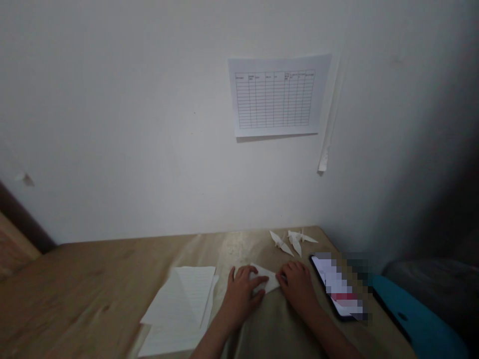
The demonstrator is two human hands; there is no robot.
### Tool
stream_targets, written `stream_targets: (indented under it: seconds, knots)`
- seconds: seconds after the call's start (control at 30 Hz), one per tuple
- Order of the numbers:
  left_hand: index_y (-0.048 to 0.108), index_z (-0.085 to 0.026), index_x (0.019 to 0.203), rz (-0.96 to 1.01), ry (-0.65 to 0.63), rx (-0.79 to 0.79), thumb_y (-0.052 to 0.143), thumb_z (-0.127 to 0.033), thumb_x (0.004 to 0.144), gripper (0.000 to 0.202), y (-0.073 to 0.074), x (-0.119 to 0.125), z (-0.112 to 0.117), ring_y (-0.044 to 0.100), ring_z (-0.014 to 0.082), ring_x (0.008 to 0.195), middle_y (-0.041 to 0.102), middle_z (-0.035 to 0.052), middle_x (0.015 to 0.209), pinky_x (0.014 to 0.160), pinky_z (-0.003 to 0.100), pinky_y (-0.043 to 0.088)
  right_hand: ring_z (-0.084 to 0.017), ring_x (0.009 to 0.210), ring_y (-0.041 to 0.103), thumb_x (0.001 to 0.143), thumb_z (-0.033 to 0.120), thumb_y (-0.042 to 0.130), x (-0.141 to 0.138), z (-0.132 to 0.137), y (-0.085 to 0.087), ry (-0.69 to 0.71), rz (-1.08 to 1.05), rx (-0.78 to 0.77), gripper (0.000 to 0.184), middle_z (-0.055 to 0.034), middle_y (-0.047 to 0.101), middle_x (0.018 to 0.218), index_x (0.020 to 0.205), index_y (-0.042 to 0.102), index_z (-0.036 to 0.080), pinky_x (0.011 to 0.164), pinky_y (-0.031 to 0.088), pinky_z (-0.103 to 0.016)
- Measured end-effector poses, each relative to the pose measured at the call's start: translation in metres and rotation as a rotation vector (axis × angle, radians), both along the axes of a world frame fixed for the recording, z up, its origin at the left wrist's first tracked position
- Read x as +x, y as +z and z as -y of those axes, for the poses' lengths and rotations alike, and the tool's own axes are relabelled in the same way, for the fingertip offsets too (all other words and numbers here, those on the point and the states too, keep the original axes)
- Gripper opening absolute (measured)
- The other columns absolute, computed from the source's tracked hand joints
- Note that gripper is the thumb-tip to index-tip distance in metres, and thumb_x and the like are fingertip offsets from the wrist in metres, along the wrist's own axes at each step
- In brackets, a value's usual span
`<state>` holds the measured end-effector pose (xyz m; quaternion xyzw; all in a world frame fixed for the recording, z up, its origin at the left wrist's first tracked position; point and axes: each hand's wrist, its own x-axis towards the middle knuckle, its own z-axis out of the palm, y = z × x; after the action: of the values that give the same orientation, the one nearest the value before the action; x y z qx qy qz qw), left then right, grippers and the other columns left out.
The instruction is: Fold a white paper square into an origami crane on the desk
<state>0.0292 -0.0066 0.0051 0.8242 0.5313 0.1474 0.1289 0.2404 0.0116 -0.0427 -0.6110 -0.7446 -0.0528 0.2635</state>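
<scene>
A small folded white paper (266,277) lies on the wooden table (93,279). My left hand (241,294) presses on its left side, fingers spread over it. My right hand (297,284) pinches its right edge with bent fingers. The part of the paper under both hands is hidden. Beyond my hands, near the wall, rest folded white paper cranes (292,240).
Loose lined white sheets (183,304) lie left of my hands. A phone (335,289) with a lit screen lies to the right. A teal object (411,324) sits past the table's right edge. A printed grid sheet (277,97) hangs on the white wall.
</scene>
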Motion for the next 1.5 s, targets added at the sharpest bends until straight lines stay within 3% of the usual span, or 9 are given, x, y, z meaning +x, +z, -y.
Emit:
stream_targets:
  seconds: [0.27,0.43,0.63,0.87,1.07,1.2,1.33,1.5]
  knots:
    - [0.064,-0.05,0.127,-0.002,-0.006,0.015,0.064,-0.034,0.09,0.041,-0.002,0.0,-0.002,0.048,0.0287,0.132,0.059,0.0027,0.132,0.119,0.066,0.015,-0.024,0.097,0.058,0.094,0.024,0.058,-0.001,0.0,-0.001,0.0,0.003,-0.005,0.011,-0.0032,0.068,0.092,0.084,0.064,0.023,0.096,0.036,-0.041]
    - [0.064,-0.051,0.128,-0.01,-0.01,-0.008,0.069,-0.038,0.087,0.043,0.0,-0.001,-0.005,0.048,0.0293,0.132,0.058,0.0023,0.132,0.12,0.065,0.015,-0.026,0.099,0.058,0.092,0.022,0.06,-0.008,0.005,0.003,-0.016,0.053,0.013,0.007,-0.0046,0.067,0.097,0.096,0.065,0.024,0.096,0.037,-0.043]
    - [0.066,-0.052,0.124,-0.015,-0.008,-0.048,0.07,-0.043,0.086,0.039,0.003,0.0,-0.007,0.048,0.0301,0.132,0.059,0.0032,0.131,0.119,0.066,0.015,-0.029,0.104,0.057,0.085,0.042,0.073,-0.016,0.013,0.009,0.042,-0.019,-0.025,0.025,-0.0063,0.065,0.105,0.102,0.066,0.026,0.097,0.038,-0.044]
    - [0.068,-0.049,0.123,-0.001,0.016,-0.055,0.072,-0.042,0.084,0.04,0.005,0.002,-0.006,0.05,0.0304,0.132,0.059,0.004,0.13,0.12,0.067,0.014,-0.029,0.107,0.058,0.078,0.043,0.077,-0.016,0.014,0.017,0.013,-0.138,-0.076,0.028,-0.0055,0.065,0.106,0.1,0.067,0.028,0.098,0.039,-0.042]
    - [0.065,-0.049,0.126,0.013,0.034,-0.056,0.074,-0.039,0.081,0.047,0.0,0.003,-0.007,0.048,0.0303,0.135,0.059,0.0031,0.134,0.121,0.068,0.01,-0.027,0.108,0.059,0.086,0.029,0.066,-0.004,0.009,0.008,0.092,-0.199,-0.167,0.02,-0.0052,0.066,0.109,0.105,0.067,0.027,0.097,0.042,-0.039]
    - [0.064,-0.049,0.127,0.007,0.023,-0.08,0.072,-0.037,0.082,0.048,-0.003,0.001,-0.008,0.043,0.0318,0.141,0.054,0.0032,0.146,0.12,0.07,0.008,-0.026,0.116,0.056,0.089,0.019,0.055,0.009,0.008,0.004,0.138,-0.264,-0.216,0.032,-0.0074,0.064,0.12,0.119,0.064,0.025,0.102,0.042,-0.037]
    - [0.06,-0.052,0.131,0.017,-0.006,-0.111,0.068,-0.044,0.085,0.047,-0.013,-0.003,-0.012,0.029,0.0329,0.151,0.045,-0.0002,0.157,0.12,0.071,0.004,-0.025,0.129,0.049,0.091,0.019,0.045,0.017,0.009,0.008,0.157,-0.292,-0.301,0.042,-0.0095,0.059,0.133,0.129,0.06,0.023,0.112,0.038,-0.038]
    - [0.054,-0.055,0.136,-0.011,-0.032,-0.082,0.064,-0.052,0.088,0.049,-0.024,-0.009,-0.013,0.024,0.0335,0.153,0.04,-0.0035,0.161,0.121,0.069,0.003,-0.025,0.131,0.048,0.089,0.011,0.037,0.021,0.01,0.01,0.186,-0.29,-0.346,0.049,-0.011,0.056,0.136,0.131,0.061,0.021,0.115,0.035,-0.04]
